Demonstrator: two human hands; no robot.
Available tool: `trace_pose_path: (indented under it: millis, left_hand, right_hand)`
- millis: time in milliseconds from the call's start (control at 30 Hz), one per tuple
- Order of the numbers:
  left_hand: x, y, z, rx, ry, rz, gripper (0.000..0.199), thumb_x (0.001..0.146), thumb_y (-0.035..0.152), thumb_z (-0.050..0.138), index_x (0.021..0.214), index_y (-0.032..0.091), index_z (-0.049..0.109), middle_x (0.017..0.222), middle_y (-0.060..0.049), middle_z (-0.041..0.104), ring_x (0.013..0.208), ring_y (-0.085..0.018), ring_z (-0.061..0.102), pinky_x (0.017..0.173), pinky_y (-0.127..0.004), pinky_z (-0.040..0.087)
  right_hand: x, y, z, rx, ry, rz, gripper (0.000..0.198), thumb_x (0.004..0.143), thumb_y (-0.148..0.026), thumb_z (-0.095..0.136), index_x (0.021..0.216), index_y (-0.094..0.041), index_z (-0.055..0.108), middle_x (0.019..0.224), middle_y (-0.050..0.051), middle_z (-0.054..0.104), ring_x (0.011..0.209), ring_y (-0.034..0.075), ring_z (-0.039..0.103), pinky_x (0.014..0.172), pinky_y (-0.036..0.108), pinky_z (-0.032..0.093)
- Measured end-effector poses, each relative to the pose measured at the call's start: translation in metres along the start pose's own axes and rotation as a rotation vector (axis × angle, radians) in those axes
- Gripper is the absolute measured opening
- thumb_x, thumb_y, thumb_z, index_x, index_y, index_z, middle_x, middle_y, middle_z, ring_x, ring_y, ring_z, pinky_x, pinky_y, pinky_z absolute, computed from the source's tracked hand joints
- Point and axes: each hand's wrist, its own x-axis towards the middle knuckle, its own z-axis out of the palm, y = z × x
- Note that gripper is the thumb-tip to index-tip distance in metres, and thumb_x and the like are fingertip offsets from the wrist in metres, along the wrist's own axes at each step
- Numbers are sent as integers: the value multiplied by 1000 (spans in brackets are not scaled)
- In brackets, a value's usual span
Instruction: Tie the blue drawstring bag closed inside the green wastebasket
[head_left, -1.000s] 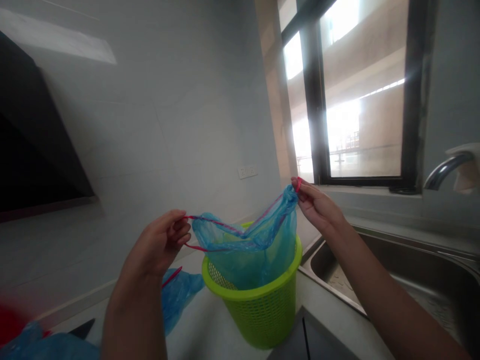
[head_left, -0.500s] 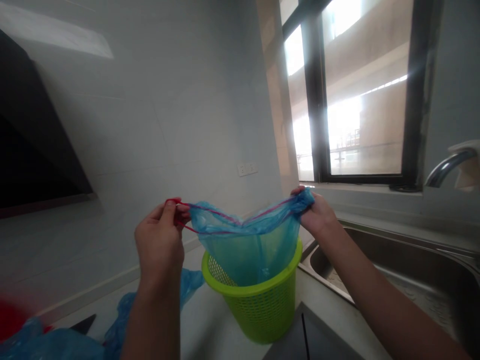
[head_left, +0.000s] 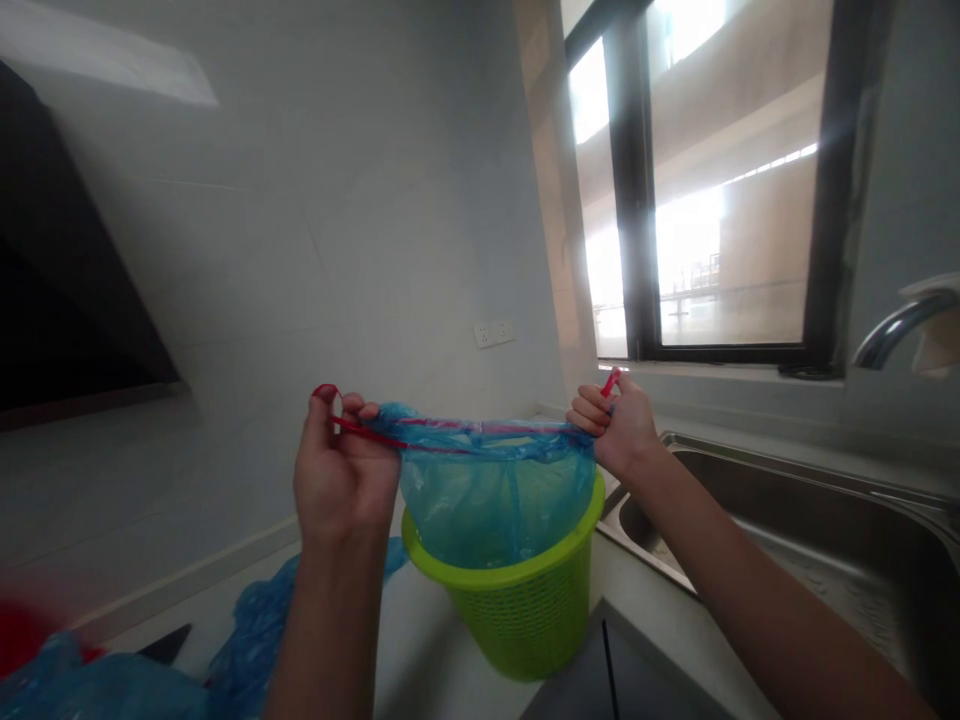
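Observation:
A blue plastic bag (head_left: 491, 495) with a red drawstring (head_left: 450, 432) hangs into a lime-green mesh basket (head_left: 525, 610) on the counter. My left hand (head_left: 341, 470) grips the left end of the bag's top edge and its red drawstring loop. My right hand (head_left: 615, 420) is closed on the right end, a bit of red string showing above the fingers. The bag's mouth is stretched almost straight between both hands, just above the basket's rim.
More blue plastic bags (head_left: 247, 650) lie on the counter (head_left: 420, 650) at the lower left. A steel sink (head_left: 810, 550) with a faucet (head_left: 896, 330) is at the right. A window (head_left: 720, 180) is behind, a dark range hood (head_left: 67, 300) at left.
Both hands pulled outward and levelled, drawing the bag's mouth from a sagging open shape into a taut, nearly closed line. The right hand dropped lower; the left hand rose slightly.

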Motion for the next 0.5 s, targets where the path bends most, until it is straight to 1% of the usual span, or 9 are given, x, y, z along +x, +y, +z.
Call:
trace_pose_path:
  millis: [67,133,167,200,267,367,433,500]
  left_hand:
    - [-10,1,4,-161,-88,34,17,95,16,53,87,23,67,76,0,61,67,-11,54,63,-20,52]
    - [-22,2,7,-97,-236,45,18,94,22,55,103,25,70,72,0,58,64,-12,52,65,-24,52]
    - [-28,2,9,-32,-301,38,21,92,25,58,109,25,71,69,0,56,61,-13,50,65,-26,52]
    - [-33,2,10,39,-349,25,26,89,27,62,114,25,71,67,0,54,59,-13,49,65,-27,52]
    - [-43,2,12,198,-424,-22,36,84,29,68,120,23,71,66,0,55,58,-12,48,63,-26,51]
    - [-55,-1,14,411,-532,-104,42,86,37,69,125,23,70,71,-2,62,63,-14,54,61,-24,48]
    - [-62,-4,15,457,-606,-133,45,87,42,69,128,23,68,77,-4,67,66,-15,58,61,-25,49]
    - [-67,-9,16,436,-677,-125,48,87,40,70,132,24,65,92,-6,71,78,-19,65,71,-28,53]
  right_hand:
    - [-1,-1,2,-73,-36,82,54,96,-61,26,56,-26,18,46,-8,15,43,9,7,34,21,13]
    - [-4,0,6,-167,-78,159,52,94,-62,31,57,-26,25,48,-8,18,44,9,8,37,21,13]
    - [-6,1,10,-215,-92,165,49,92,-61,34,59,-25,30,50,-8,20,45,9,10,38,20,13]
    - [-8,3,14,-261,-96,141,46,91,-59,37,62,-23,35,51,-7,23,46,9,12,39,20,13]
    - [-13,9,25,-365,-71,8,36,88,-52,46,69,-22,41,55,-7,28,47,9,17,41,20,15]
    - [-23,20,40,-617,-37,-203,20,83,-38,61,80,-21,51,60,-5,40,52,11,30,46,21,26]
    - [-28,27,46,-776,-76,-269,14,83,-31,65,88,-22,56,65,-4,48,58,13,39,53,23,34]
    - [-31,33,47,-852,-182,-265,8,86,-28,63,91,-23,59,71,-1,54,66,16,46,60,27,39]
